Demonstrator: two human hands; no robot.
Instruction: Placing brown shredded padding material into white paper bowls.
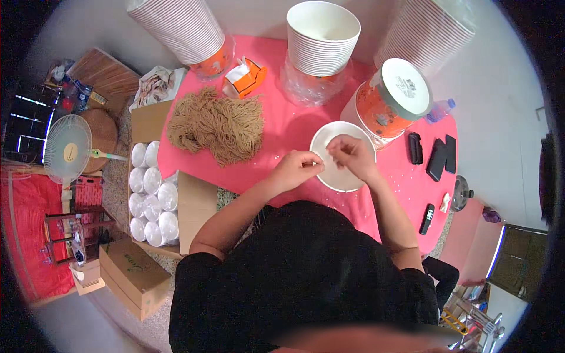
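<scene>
A white paper bucket stands at the table's near edge, with its round opening facing up. At the left side of its rim, my left hand is closed in a pinch; anything between the fingertips is too small to name. Over the opening, my right hand has its fingers curled together, and what they may hold is hidden. To the left of both hands lies a tangled pile of brown string. Right behind the bucket rises an upside-down stack of orange-printed paper buckets.
Further stacks of white paper buckets line the back of the pink-covered table. An orange tissue pack lies behind the string. Black phones and a bottle are at the right. An open carton of wrapped white cups stands left.
</scene>
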